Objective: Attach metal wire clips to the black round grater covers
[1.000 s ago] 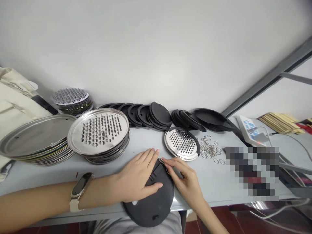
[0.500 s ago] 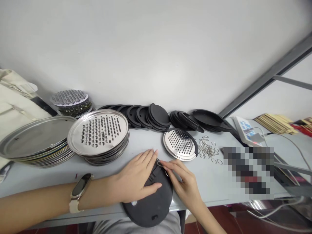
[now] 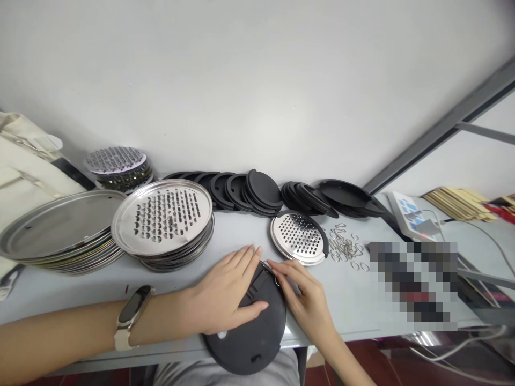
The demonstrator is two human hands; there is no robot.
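Note:
A round black plastic disc lies at the table's front edge and juts out over my lap. My left hand rests flat on its upper left part, fingers stretched out, holding it down. At the disc's far right rim, my right hand pinches a small metal ring between thumb and fingers. The fingers partly cover the ring, so how it sits in the rim cannot be made out. Just beyond that hand is a small round grater with a black edge piece, lying on another metal disc.
Loose metal rings lie right of the small grater. Larger grater plates and metal trays are stacked at left. Black plastic discs lean along the wall. A power strip and a pixelated patch are at right.
My right fingers have shifted slightly at the rim, and the metal loop there shows less. My left hand stays in place on the disc.

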